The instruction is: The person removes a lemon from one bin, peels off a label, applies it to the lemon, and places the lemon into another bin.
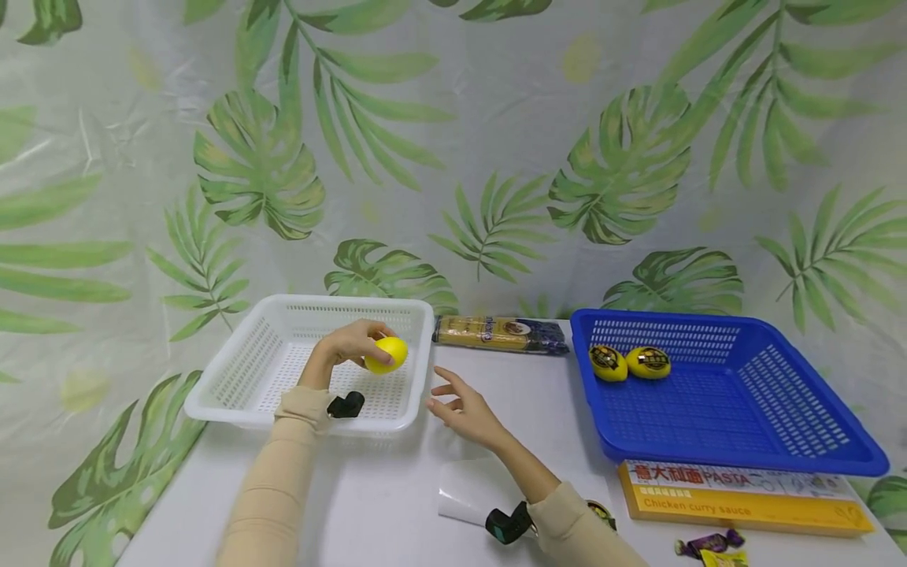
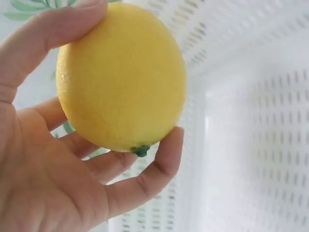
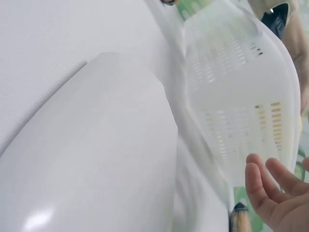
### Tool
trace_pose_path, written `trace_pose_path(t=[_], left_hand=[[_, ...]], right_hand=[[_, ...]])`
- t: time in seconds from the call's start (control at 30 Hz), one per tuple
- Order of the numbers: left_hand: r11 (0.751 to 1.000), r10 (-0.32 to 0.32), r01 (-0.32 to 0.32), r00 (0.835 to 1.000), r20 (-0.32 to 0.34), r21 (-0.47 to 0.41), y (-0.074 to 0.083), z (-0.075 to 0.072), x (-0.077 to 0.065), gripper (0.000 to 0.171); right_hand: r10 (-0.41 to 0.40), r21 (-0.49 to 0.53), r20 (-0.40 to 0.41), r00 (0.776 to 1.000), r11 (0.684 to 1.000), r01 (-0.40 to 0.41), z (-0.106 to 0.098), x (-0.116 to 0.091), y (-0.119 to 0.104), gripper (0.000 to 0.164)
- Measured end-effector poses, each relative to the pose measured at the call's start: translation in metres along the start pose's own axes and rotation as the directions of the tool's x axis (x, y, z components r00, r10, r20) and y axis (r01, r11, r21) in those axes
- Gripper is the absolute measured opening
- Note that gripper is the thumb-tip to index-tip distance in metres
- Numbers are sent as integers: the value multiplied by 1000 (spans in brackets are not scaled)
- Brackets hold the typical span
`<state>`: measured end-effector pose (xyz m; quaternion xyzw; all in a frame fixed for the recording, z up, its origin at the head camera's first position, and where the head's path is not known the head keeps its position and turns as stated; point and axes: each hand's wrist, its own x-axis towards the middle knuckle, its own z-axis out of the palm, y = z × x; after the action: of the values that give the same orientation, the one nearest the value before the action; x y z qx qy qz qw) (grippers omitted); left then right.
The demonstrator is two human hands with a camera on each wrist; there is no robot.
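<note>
My left hand grips a yellow lemon over the right part of a white plastic basket. In the left wrist view the thumb presses on the lemon's top, and the other fingers curl behind and below it. A small green stem tip shows at the lemon's lower end. Just right of the white basket, my right hand hovers with fingers loosely spread and holds nothing. Two more lemons with dark labels lie in the back left corner of a blue basket.
Behind the right hand, a pack of spaghetti lies along the curtain. A glossy white sheet-like thing sits under the right forearm. An orange pasta box lies before the blue basket, with wrapped candies nearer me.
</note>
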<state>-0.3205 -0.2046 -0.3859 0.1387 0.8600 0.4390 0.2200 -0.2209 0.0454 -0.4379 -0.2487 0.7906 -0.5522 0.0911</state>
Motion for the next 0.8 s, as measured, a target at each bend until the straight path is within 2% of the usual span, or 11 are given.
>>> trace_pose_path(t=[0.13,0.23,0.33,0.57,0.67,0.8], left_hand=[[993,116,-116,993,-15,-14,17,12,-4,51],[978,210,-211,977,-26,-5,31,23,-5,48],[960,280,-279,959,-47,29,43,36,-6,49],[929,362,-350,927,-101,122,62,79,0,54],[920,385,-372,918,-99,125,67,101,5,54],[912,396,-382,915,-73,151,69,128,12,53]], right_hand=[[-4,-88,-16,1000,996,3,-9,-14,17,59],[-14,-148,-8,1000,989,12,-19,-31,23,59],[-2,-186,3,1000,983,2,-29,-51,28,60],[64,-287,-31,997,955,-70,-46,-96,41,60],[65,-355,-49,997,931,-78,-52,-113,47,61],[74,-426,-64,995,900,-94,-58,-130,53,66]])
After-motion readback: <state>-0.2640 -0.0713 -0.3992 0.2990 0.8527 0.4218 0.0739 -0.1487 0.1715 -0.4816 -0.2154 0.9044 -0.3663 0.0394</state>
